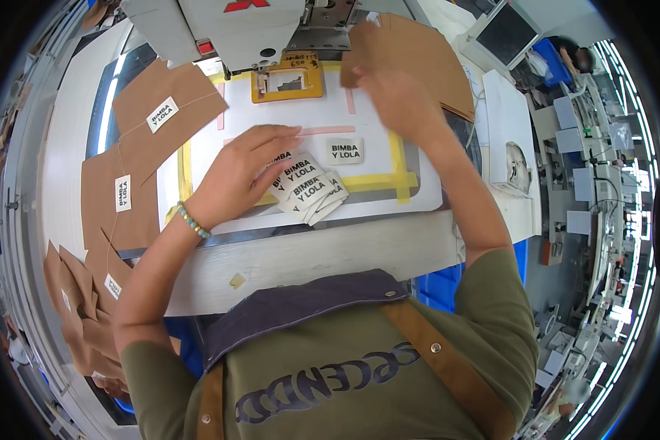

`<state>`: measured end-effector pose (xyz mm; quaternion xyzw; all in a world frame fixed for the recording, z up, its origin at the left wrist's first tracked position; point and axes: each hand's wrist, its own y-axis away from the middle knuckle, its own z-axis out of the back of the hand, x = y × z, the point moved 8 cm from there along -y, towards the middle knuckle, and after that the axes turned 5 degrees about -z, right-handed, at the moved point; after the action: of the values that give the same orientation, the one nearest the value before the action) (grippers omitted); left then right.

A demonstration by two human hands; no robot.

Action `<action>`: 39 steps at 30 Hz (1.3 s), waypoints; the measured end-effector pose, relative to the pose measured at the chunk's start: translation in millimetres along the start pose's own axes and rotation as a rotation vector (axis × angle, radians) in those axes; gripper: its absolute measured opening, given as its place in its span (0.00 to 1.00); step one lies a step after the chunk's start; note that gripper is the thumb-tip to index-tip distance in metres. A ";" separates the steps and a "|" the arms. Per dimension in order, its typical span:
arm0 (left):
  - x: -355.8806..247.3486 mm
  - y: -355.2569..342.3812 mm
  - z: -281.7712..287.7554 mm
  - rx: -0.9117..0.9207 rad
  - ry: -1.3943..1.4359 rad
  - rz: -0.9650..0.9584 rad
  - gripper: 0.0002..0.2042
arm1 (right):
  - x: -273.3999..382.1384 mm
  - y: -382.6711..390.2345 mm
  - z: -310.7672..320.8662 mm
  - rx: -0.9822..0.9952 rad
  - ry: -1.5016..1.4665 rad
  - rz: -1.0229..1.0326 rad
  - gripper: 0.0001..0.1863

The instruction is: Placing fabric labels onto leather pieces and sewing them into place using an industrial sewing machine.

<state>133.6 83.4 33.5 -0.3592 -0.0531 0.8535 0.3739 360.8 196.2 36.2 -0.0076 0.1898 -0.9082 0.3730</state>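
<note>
While my left hand point(246, 165) lies flat and spread on the white plate point(418, 192), its fingertips press on a fanned stack of small labels point(308, 187), pale with dark print. It grips nothing; the fingers are simply laid across the top labels, pointing to the right. A beaded bracelet point(193, 220) sits on that wrist.

One single label point(344, 149) lies apart from the stack, just to its right and a little farther from me, flat on the plate inside the yellow tape frame point(397, 165).

My right hand point(394, 99) is up higher, blurred, at the lower edge of a brown leather piece point(411, 55) that lies partly under the sewing machine point(231, 26). I see the fingers curled at the piece's edge near its left corner, but I cannot tell whether they pinch it or only touch it.

Between my hands, close under the machine head, sits a yellow clamp frame point(287, 79) with a rectangular window.

To my left, more brown pieces point(165, 110) lie on the table, each with a label already on it, joined by thin thread. Further pieces point(77, 293) are heaped at the table's near left edge.

A small yellow scrap point(237, 280) lies on the grey table edge point(330, 253) just in front of my apron.
</note>
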 end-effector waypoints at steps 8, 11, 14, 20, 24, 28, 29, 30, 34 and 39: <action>20.1 -46.5 -2.3 -0.125 -0.278 -0.087 0.11 | 85.8 -3.0 6.5 -0.131 -0.154 0.290 0.11; 33.5 -45.7 -9.5 -0.052 -0.406 -0.149 0.07 | 79.1 2.0 5.7 -0.100 -0.204 0.234 0.11; 33.8 -33.6 -3.2 -0.028 -0.606 -0.213 0.08 | 61.5 14.2 6.2 -0.012 -0.186 0.102 0.16; 47.7 0.1 15.1 -0.012 -0.807 -0.241 0.11 | 52.1 22.2 -19.7 0.111 -0.171 -0.015 0.29; 52.2 12.3 23.3 -0.016 -0.847 -0.226 0.15 | 53.0 10.6 -34.1 0.167 -0.221 -0.035 0.31; 52.6 29.5 31.5 -0.001 -0.865 -0.178 0.15 | 43.5 6.0 -27.5 0.149 -0.367 -0.044 0.29; 56.8 34.6 35.5 -0.013 -0.785 -0.106 0.17 | 38.9 7.7 -18.5 0.124 -0.423 -0.078 0.28; 59.4 39.3 38.2 -0.026 -0.705 -0.035 0.20 | 35.4 10.4 -9.0 0.098 -0.477 -0.112 0.27; 43.5 41.2 37.5 -0.051 -0.572 0.030 0.26 | 43.5 27.3 -2.0 0.184 -0.321 -0.072 0.28; 48.3 49.4 26.1 0.055 -0.599 0.101 0.27 | 54.8 36.2 -12.6 0.215 -0.302 -0.042 0.33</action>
<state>64.6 85.4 7.4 -0.0833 -0.1198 0.9400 0.3084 343.7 139.6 4.8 -0.1081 0.0335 -0.9193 0.3770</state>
